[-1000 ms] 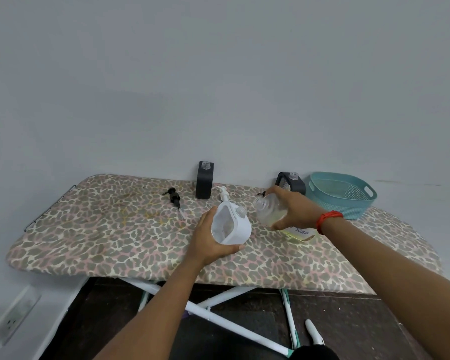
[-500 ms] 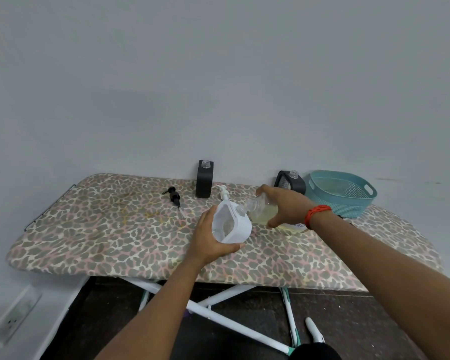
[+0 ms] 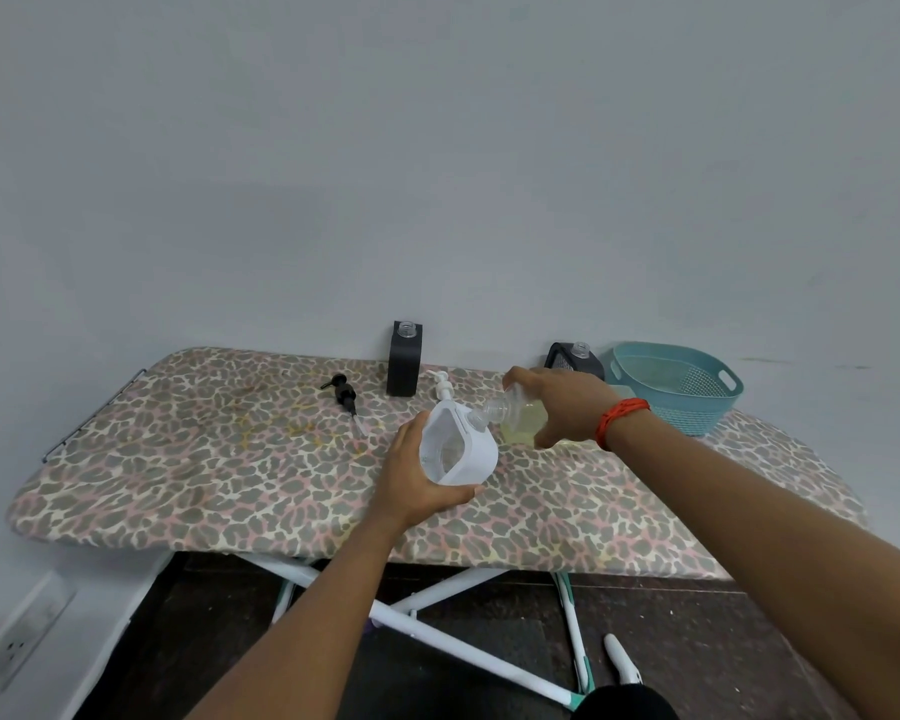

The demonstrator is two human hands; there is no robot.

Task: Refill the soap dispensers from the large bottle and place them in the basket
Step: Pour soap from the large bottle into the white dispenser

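My left hand grips a white soap dispenser, tilted, just above the ironing board. My right hand holds a clear bottle of yellowish soap tipped to the left, its open neck touching the dispenser's opening. A black dispenser without its pump stands at the back, and another black one stands next to the teal basket at the right. A white pump and a black pump lie loose on the board.
The board has a leopard-print cover and stands against a grey wall. Its white legs cross over a dark floor below. A wall socket is at the lower left.
My right hand has carried the clear bottle left and tipped it flatter, bringing its neck to the white dispenser's opening. My left hand has kept its hold on the dispenser.
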